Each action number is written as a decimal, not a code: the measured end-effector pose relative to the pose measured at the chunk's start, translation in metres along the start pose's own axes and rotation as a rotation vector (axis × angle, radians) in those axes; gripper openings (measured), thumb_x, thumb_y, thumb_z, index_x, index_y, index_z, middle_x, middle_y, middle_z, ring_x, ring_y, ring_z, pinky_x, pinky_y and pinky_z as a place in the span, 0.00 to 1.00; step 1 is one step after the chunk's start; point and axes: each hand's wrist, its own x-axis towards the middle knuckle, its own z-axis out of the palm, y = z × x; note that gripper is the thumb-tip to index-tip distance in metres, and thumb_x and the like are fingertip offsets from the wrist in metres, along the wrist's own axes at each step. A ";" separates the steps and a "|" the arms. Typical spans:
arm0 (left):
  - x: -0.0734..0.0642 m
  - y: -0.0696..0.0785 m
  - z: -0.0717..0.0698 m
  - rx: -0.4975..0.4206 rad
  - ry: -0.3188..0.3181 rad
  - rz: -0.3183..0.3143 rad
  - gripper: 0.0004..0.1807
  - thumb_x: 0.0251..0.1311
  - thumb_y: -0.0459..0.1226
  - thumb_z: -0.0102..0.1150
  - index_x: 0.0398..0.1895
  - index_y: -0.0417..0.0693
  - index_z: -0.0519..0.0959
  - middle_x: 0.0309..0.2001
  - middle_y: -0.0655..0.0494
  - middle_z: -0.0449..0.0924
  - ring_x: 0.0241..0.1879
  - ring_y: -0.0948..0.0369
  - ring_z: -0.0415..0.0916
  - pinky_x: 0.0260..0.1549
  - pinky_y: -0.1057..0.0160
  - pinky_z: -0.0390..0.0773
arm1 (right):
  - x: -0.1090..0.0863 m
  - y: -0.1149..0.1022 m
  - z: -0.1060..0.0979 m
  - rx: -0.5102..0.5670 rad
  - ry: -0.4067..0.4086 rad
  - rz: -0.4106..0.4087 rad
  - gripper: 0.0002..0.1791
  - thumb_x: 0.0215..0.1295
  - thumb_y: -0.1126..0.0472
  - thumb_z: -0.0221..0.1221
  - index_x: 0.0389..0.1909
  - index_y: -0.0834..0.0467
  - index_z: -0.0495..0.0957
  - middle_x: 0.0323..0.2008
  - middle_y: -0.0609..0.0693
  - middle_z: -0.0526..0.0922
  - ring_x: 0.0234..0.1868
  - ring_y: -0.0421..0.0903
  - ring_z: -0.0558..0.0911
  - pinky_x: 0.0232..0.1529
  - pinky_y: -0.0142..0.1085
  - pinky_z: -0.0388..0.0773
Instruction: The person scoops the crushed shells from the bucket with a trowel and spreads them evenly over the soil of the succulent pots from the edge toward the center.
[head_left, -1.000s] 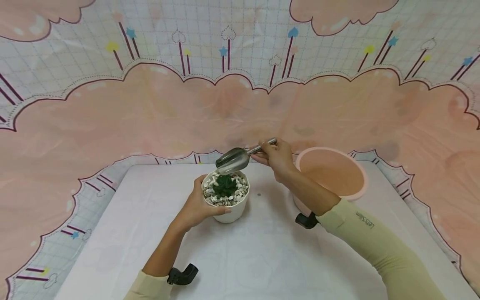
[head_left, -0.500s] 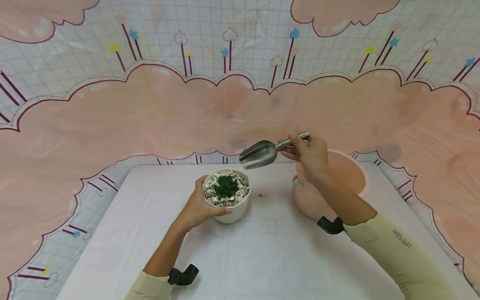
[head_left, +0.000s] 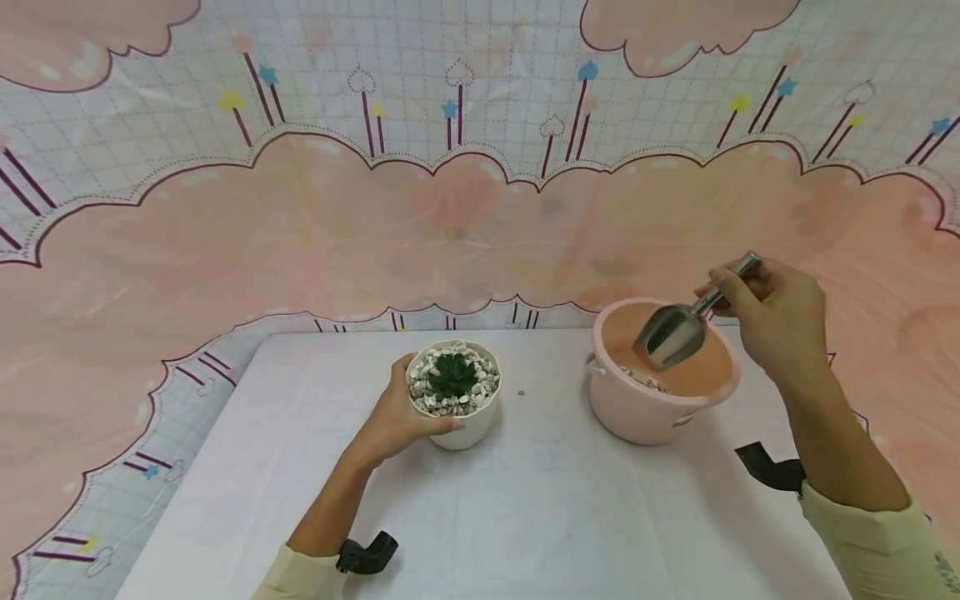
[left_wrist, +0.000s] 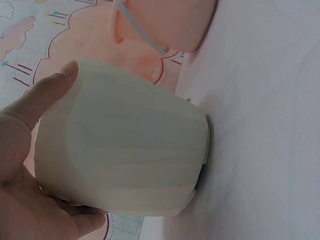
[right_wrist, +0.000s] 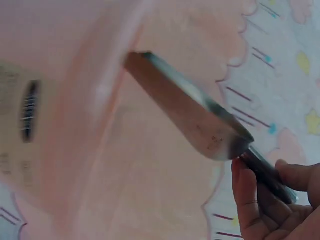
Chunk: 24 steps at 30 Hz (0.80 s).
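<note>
A white flower pot (head_left: 468,432) stands on the table with a dark green succulent (head_left: 453,375) in it, ringed by pale pebbles (head_left: 429,398). My left hand (head_left: 397,421) grips the pot from its left side, thumb across the front; the left wrist view shows thumb and fingers around its upper part. At the right, my right hand (head_left: 787,312) holds a metal scoop (head_left: 675,333) by its handle. The scoop's blade tilts down over the mouth of a pink bucket (head_left: 637,417). Some pebbles (head_left: 643,380) show on the bucket's inside bottom.
A white table (head_left: 525,517) carries the pot and the bucket side by side. One small stone (head_left: 521,392) lies between them. The bucket's pale handle (left_wrist: 140,27) hangs at its side. Behind the table hangs a pink and white patterned cloth (head_left: 480,225).
My right hand has carried the scoop from above the pot rightward to over the bucket, its blade now pointing down. The left hand and the pot have stayed in place.
</note>
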 end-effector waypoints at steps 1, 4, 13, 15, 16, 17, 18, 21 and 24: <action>0.000 -0.001 0.000 0.001 0.003 0.000 0.67 0.46 0.40 0.87 0.82 0.44 0.46 0.75 0.36 0.59 0.74 0.41 0.62 0.68 0.38 0.66 | -0.001 0.005 0.001 -0.052 -0.052 0.013 0.18 0.81 0.53 0.58 0.49 0.67 0.82 0.34 0.39 0.90 0.32 0.30 0.86 0.36 0.24 0.82; -0.001 -0.001 -0.001 0.004 0.005 0.003 0.67 0.46 0.40 0.87 0.82 0.44 0.46 0.75 0.36 0.59 0.74 0.41 0.62 0.69 0.38 0.66 | -0.005 0.021 0.008 -0.144 -0.200 0.023 0.21 0.83 0.52 0.54 0.49 0.69 0.80 0.39 0.54 0.90 0.33 0.36 0.87 0.35 0.25 0.83; -0.001 0.003 0.000 0.002 0.000 0.006 0.67 0.46 0.41 0.86 0.82 0.43 0.46 0.75 0.35 0.60 0.73 0.41 0.63 0.68 0.38 0.66 | -0.001 0.051 0.036 -0.192 -0.465 0.091 0.20 0.86 0.56 0.50 0.46 0.71 0.80 0.38 0.61 0.89 0.38 0.56 0.89 0.38 0.37 0.87; -0.001 0.003 0.000 -0.002 -0.001 0.006 0.67 0.45 0.40 0.86 0.82 0.43 0.46 0.75 0.36 0.60 0.74 0.41 0.63 0.68 0.38 0.66 | 0.002 0.054 0.040 -0.185 -0.507 0.113 0.20 0.86 0.58 0.50 0.45 0.73 0.79 0.38 0.61 0.89 0.37 0.55 0.89 0.38 0.38 0.87; -0.001 0.003 0.000 -0.002 -0.003 0.008 0.67 0.46 0.40 0.86 0.82 0.43 0.46 0.75 0.36 0.60 0.73 0.41 0.63 0.68 0.38 0.66 | 0.004 0.056 0.041 -0.183 -0.521 0.122 0.19 0.86 0.59 0.49 0.45 0.73 0.78 0.38 0.61 0.89 0.37 0.55 0.89 0.38 0.38 0.87; -0.001 0.003 0.000 0.000 -0.003 0.011 0.67 0.46 0.40 0.86 0.82 0.43 0.46 0.75 0.36 0.60 0.73 0.41 0.63 0.68 0.38 0.66 | 0.005 0.057 0.042 -0.177 -0.531 0.131 0.19 0.85 0.60 0.49 0.46 0.74 0.78 0.38 0.62 0.89 0.37 0.54 0.89 0.37 0.37 0.87; -0.001 0.002 0.000 0.001 -0.004 0.013 0.67 0.46 0.40 0.86 0.82 0.43 0.46 0.75 0.36 0.60 0.73 0.41 0.63 0.68 0.38 0.66 | 0.007 0.058 0.043 -0.172 -0.537 0.138 0.18 0.85 0.61 0.49 0.46 0.75 0.77 0.37 0.62 0.89 0.37 0.54 0.89 0.36 0.36 0.87; -0.001 0.002 0.000 -0.002 -0.005 0.021 0.67 0.46 0.40 0.86 0.82 0.43 0.45 0.75 0.36 0.60 0.73 0.41 0.63 0.68 0.38 0.67 | 0.012 0.062 0.046 -0.147 -0.551 0.171 0.17 0.85 0.63 0.50 0.48 0.77 0.76 0.37 0.64 0.88 0.37 0.53 0.89 0.36 0.37 0.87; -0.002 0.000 0.000 0.000 -0.002 0.023 0.67 0.46 0.40 0.86 0.82 0.44 0.45 0.75 0.36 0.60 0.73 0.42 0.63 0.68 0.38 0.67 | 0.017 0.067 0.048 -0.123 -0.565 0.218 0.18 0.84 0.63 0.50 0.50 0.79 0.74 0.36 0.64 0.88 0.37 0.52 0.89 0.37 0.38 0.87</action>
